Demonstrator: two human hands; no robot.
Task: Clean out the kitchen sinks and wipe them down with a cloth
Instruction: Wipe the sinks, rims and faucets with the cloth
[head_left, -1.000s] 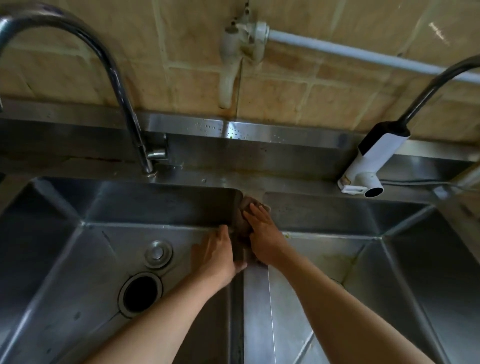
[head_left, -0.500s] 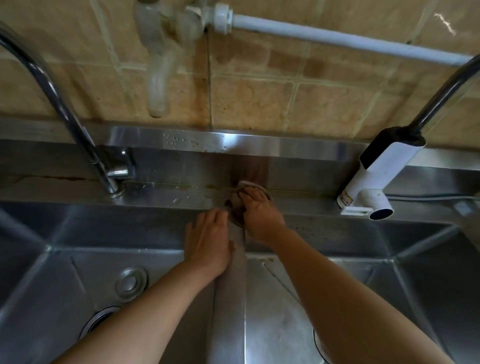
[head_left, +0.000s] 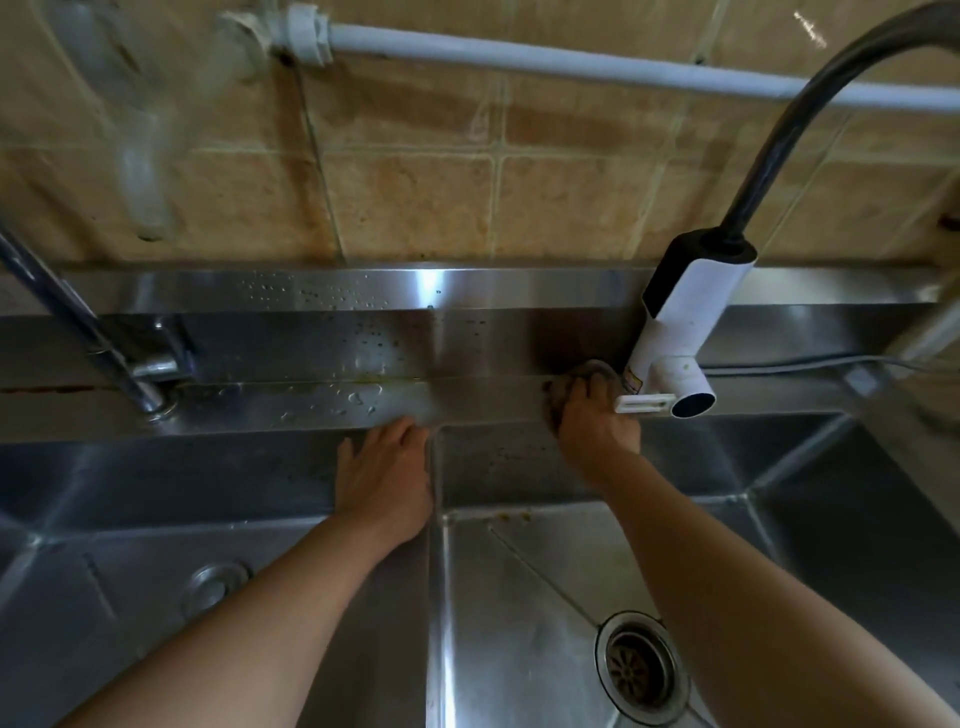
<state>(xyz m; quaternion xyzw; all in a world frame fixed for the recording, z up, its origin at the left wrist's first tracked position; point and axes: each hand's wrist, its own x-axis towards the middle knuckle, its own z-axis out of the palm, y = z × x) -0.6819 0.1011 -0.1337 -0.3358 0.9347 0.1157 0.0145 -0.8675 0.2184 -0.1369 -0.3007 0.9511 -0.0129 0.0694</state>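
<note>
Right hand fingers curl on the cloth, pressing it on the back ledge by the white tap. Left hand fingers flat, spread, on the wall btwn the 2 sinks.

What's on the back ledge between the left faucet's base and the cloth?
Head view: only water droplets and brownish grime on bare steel ledge between faucet base and cloth.

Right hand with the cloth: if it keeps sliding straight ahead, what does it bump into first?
Probably the steel back wall of the sink. The right hand and cloth seem almost against it; the white faucet sits just beside. Depth is hard to judge.
</note>
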